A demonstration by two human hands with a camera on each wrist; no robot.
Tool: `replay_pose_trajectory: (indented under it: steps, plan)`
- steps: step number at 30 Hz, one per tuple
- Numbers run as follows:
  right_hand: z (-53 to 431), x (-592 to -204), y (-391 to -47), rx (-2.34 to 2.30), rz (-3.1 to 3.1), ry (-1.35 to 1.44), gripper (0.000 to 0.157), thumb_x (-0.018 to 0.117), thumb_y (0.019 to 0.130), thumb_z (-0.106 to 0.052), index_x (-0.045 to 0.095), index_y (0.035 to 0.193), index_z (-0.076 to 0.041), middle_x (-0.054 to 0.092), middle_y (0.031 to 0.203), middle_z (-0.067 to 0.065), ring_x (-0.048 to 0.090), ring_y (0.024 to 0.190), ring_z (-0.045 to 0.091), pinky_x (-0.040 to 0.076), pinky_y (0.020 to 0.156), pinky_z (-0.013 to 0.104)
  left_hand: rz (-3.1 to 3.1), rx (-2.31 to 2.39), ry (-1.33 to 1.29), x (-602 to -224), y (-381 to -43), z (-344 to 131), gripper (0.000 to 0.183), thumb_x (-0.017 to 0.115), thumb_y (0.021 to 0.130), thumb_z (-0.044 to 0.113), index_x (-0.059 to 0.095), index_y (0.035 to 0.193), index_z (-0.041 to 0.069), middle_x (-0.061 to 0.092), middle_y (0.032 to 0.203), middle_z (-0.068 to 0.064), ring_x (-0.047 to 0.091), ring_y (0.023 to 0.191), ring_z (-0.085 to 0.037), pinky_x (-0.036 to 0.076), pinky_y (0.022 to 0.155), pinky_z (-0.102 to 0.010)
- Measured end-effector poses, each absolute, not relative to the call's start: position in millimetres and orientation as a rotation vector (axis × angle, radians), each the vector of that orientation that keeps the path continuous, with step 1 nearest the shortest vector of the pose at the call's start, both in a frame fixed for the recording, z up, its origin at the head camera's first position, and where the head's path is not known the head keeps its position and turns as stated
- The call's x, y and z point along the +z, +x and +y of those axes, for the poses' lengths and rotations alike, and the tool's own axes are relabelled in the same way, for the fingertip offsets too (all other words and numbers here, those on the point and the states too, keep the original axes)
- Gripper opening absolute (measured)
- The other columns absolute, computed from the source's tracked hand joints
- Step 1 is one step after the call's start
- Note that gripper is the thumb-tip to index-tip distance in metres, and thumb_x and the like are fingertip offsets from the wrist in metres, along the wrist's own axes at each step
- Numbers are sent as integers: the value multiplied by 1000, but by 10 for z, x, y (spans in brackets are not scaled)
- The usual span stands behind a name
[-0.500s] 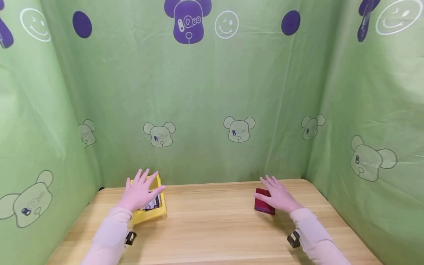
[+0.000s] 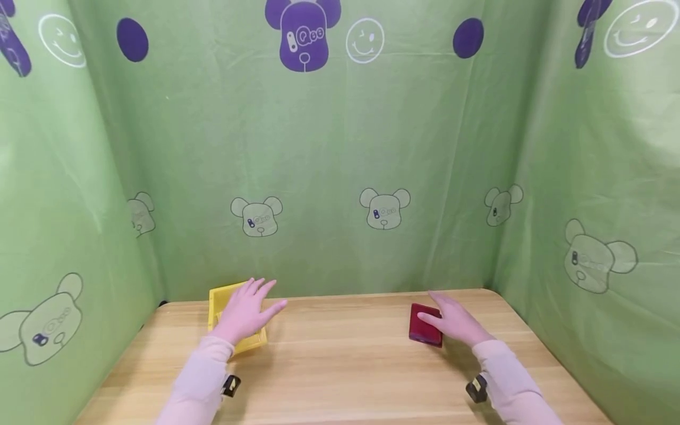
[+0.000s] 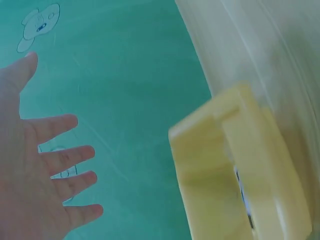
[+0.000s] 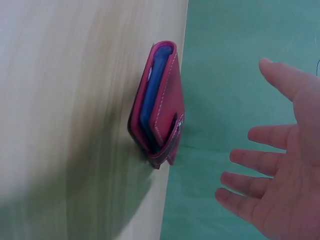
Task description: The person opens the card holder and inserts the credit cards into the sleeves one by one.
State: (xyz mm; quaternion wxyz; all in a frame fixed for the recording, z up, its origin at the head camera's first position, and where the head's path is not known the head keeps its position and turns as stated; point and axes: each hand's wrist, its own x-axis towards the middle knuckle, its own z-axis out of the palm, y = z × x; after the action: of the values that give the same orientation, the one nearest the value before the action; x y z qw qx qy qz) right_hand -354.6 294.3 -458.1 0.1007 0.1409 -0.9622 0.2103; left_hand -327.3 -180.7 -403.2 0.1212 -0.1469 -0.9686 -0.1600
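Overall, we see a green cloth curtain [image 2: 329, 141] printed with bear heads filling most of the frame, above a pale wood-grained table [image 2: 340, 360] across the bottom. Lower left on it sits a yellow plastic open-topped box [image 3: 260, 175]; in the left wrist view, its long near wall slants from upper middle to lower right. Over it, we see the left hand [image 2: 245, 314], fingers spread and holding nothing; the right hand [image 2: 455, 319], lower right, is likewise unclenched, its thumb over a small red folded wallet [image 2: 423, 334]. Both wrist views show a gap between hand and object.

The wallet looks glossy, with pale stitching, a blue inner layer and a strap. Its long axis runs up and down the right wrist view, leaning slightly, strap end at the bottom.

Compared with half a second ago, we find the left hand farther right, hiding the box's contents in the head view, and the right hand's fingers less fanned.
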Motion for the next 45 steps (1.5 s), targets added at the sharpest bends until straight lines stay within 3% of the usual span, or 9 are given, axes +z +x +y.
replay_pose_trajectory:
  steps: [14, 25, 38, 45]
  plan:
    - [3129, -4826, -3698, 759, -2880, 320, 66, 64, 91, -34, 46, 133, 14, 51, 132, 38, 47, 123, 55, 43, 101, 64, -2738, -664, -515, -4253, -3431, -1282, 68, 49, 93, 61, 48, 144, 15, 49, 147, -13, 42, 138, -37, 32, 116, -57]
    - [3119, -4869, -3727, 821, -2917, 348, 57, 74, 82, -17, 55, 125, 14, 62, 119, 34, 59, 109, 47, 48, 96, 59, -2769, -1015, -523, -4421, -3552, -941, 67, 46, 94, 60, 43, 147, 19, 43, 152, -13, 37, 141, -37, 31, 116, -59]
    - [2995, -4917, -3735, 778, -2954, 359, 52, 75, 78, -13, 59, 120, 12, 66, 112, 30, 62, 103, 41, 49, 95, 58, -2695, -1239, -584, -4679, -3615, -611, 60, 47, 99, 47, 46, 143, 7, 47, 147, -17, 42, 138, -37, 32, 117, -54]
    - [2844, -4937, -3720, 838, -2945, 367, 50, 76, 77, -11, 61, 119, 12, 67, 110, 28, 63, 100, 37, 50, 94, 56, -2664, -1370, -622, -4760, -3604, -419, 56, 47, 101, 41, 47, 141, 1, 51, 142, -23, 48, 132, -40, 39, 112, -55]
